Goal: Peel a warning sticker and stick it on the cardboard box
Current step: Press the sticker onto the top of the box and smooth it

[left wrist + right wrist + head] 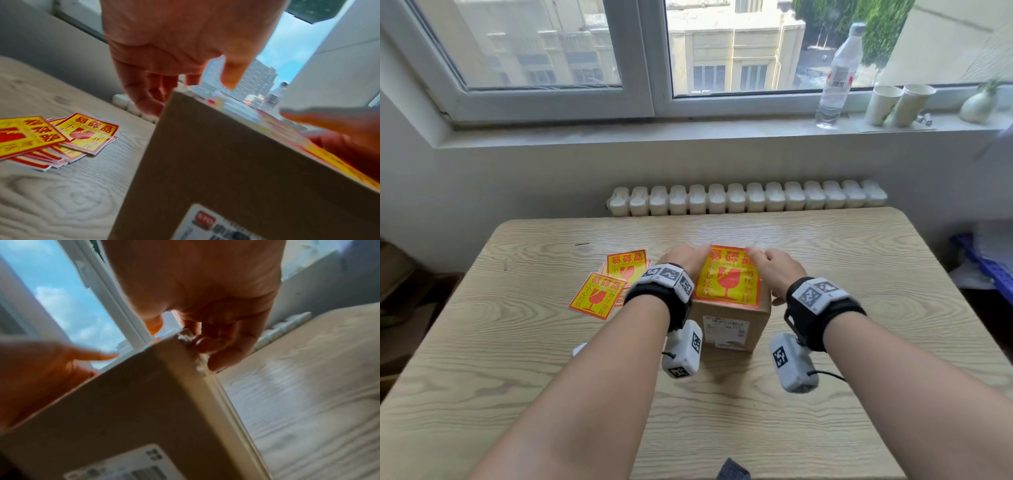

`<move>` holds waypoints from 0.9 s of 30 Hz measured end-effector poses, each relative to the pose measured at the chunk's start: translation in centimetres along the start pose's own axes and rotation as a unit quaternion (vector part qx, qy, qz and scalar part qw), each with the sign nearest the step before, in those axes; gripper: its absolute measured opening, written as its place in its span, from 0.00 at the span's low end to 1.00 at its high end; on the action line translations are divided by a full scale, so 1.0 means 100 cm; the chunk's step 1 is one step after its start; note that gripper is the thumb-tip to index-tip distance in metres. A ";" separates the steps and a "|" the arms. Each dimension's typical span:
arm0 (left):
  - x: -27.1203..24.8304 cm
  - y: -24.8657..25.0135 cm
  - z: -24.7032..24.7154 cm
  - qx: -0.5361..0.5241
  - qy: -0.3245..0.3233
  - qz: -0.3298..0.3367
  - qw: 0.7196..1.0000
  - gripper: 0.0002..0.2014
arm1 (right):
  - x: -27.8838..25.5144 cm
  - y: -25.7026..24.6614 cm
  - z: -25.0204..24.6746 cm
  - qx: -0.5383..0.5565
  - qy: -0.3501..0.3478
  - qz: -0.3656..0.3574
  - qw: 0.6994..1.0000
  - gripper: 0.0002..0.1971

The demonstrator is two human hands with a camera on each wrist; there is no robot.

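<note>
A brown cardboard box (729, 329) stands in the middle of the wooden table (825, 394). A yellow and red warning sticker (727, 279) lies on its top face. My left hand (686, 257) rests at the sticker's far left corner. In the left wrist view its fingers (148, 100) hang fairly straight down past the box (226, 162) corner, with the thumb just above the top. My right hand (777, 269) rests at the far right corner, its thumb reaching over the sticker (329, 155). Its fingers (218, 353) curl loosely beside the box (123, 402) corner. Both wrist views are blurred.
A loose pile of the same stickers (616, 277) lies left of the box. A radiator (746, 198) runs behind the table. On the windowsill stand a water bottle (837, 75), two paper cups (897, 102) and a small vase (977, 104). A blue crate (983, 267) sits at the right.
</note>
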State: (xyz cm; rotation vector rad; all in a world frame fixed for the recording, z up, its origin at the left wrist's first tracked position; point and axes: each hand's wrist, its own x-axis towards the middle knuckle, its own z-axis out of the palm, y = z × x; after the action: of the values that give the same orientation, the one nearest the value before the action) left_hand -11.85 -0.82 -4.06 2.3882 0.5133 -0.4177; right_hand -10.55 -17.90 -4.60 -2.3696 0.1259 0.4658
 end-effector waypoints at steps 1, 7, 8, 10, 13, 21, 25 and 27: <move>0.000 0.003 0.002 0.017 0.004 -0.005 1.000 0.46 | 0.002 -0.001 0.001 -0.051 0.012 -0.008 0.999 0.26; -0.002 0.004 0.005 0.034 0.012 -0.020 0.999 0.32 | 0.011 0.004 0.000 -0.089 0.032 -0.045 0.994 0.21; -0.001 0.004 0.001 0.039 0.014 -0.014 0.999 0.28 | 0.010 0.003 0.000 -0.095 0.033 -0.047 0.994 0.21; 0.000 0.004 -0.006 0.073 0.042 0.019 0.996 0.24 | 0.005 -0.004 0.001 -0.134 0.045 -0.060 0.988 0.22; -0.004 0.009 -0.013 0.079 0.116 0.145 0.979 0.25 | -0.005 -0.013 -0.001 -0.231 0.108 -0.168 0.952 0.22; -0.009 -0.001 -0.010 0.062 0.088 0.186 0.977 0.11 | -0.011 -0.006 0.004 -0.269 0.099 -0.263 0.921 0.15; -0.012 -0.011 -0.011 0.047 0.077 0.142 0.986 0.16 | -0.010 -0.007 0.007 -0.231 0.092 -0.250 0.936 0.16; -0.013 -0.015 -0.009 0.025 0.085 0.122 0.989 0.17 | -0.011 -0.009 0.007 -0.228 0.086 -0.237 0.940 0.16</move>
State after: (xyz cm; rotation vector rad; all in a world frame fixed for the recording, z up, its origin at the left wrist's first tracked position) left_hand -13.53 0.53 -3.60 2.5098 0.2820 -0.1210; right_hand -11.59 -16.82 -4.15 -2.7661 -0.5202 0.0511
